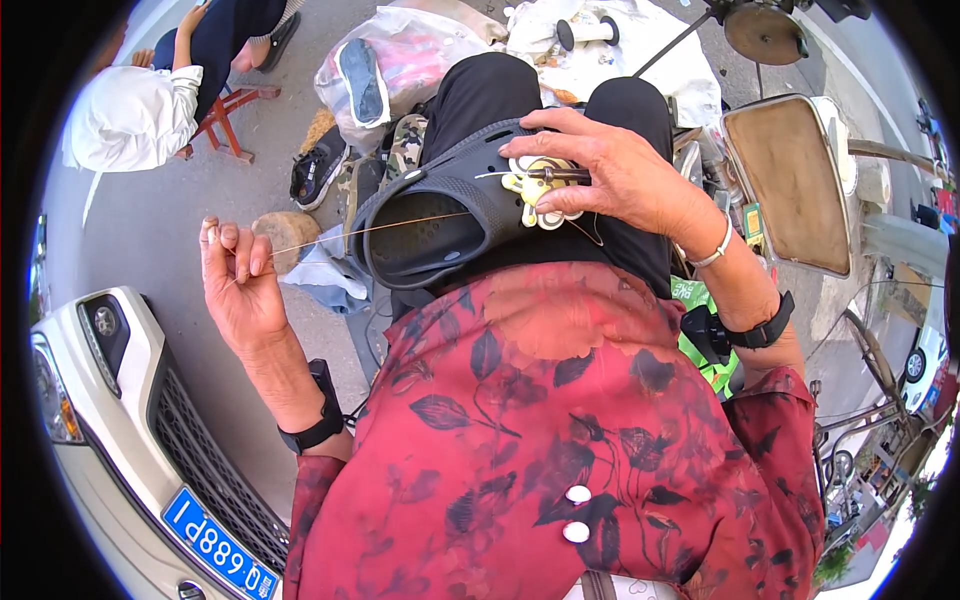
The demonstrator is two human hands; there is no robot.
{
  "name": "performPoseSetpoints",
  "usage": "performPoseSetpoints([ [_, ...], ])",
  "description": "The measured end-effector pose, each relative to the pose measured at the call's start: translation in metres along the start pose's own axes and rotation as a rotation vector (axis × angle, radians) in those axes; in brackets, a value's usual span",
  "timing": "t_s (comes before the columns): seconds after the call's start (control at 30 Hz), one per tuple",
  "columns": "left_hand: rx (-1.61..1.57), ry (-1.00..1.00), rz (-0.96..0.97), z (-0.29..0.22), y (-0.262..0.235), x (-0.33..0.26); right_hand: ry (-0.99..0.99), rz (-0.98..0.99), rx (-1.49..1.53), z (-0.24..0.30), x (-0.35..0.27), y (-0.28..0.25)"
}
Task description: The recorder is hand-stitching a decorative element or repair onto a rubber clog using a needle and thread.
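A dark grey foam clog (440, 215) lies across my lap, its opening facing up. A pale yellow and white flower-shaped charm (535, 190) sits on its upper. My right hand (610, 170) presses on the clog at the charm and grips a thin dark awl-like tool (555, 174) against it. My left hand (238, 275) is raised out to the left, fingers pinched on a thin thread (350, 232) that runs taut from the clog. Both wrists carry dark bands.
A car's front with grille and blue plate (150, 440) stands at the lower left. Shoes (318, 165) and plastic bags (400, 55) lie on the ground ahead. A seated person (150, 100) is at the upper left. A sewing machine stand (790, 180) is at the right.
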State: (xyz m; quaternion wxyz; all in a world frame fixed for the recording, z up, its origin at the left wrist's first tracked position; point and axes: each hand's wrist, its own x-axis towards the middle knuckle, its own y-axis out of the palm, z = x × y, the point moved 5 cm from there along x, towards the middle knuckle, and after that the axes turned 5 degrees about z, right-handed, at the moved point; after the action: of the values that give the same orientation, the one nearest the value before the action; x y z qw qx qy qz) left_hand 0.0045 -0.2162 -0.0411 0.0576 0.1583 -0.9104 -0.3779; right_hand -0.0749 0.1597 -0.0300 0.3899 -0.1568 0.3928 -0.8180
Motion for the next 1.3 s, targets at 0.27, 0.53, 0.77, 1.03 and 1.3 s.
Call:
performPoseSetpoints([
  [0.27,0.316,0.161,-0.078,-0.021,-0.011,0.016,0.035,0.022,0.021,0.005,0.003,0.008],
  [0.53,0.43,0.217,-0.116,-0.048,-0.025,0.033,0.027,-0.012,0.029,0.002,0.005,0.007],
  [0.77,0.462,0.235,-0.123,-0.057,-0.039,0.043,0.055,-0.008,0.035,0.007,0.009,0.008],
  [1.03,0.485,0.228,-0.156,-0.058,-0.05,0.043,0.063,-0.013,0.06,0.009,0.012,0.007],
  [1.3,0.508,0.217,-0.206,-0.037,-0.078,0.056,0.058,-0.06,0.061,0.01,0.01,0.011],
])
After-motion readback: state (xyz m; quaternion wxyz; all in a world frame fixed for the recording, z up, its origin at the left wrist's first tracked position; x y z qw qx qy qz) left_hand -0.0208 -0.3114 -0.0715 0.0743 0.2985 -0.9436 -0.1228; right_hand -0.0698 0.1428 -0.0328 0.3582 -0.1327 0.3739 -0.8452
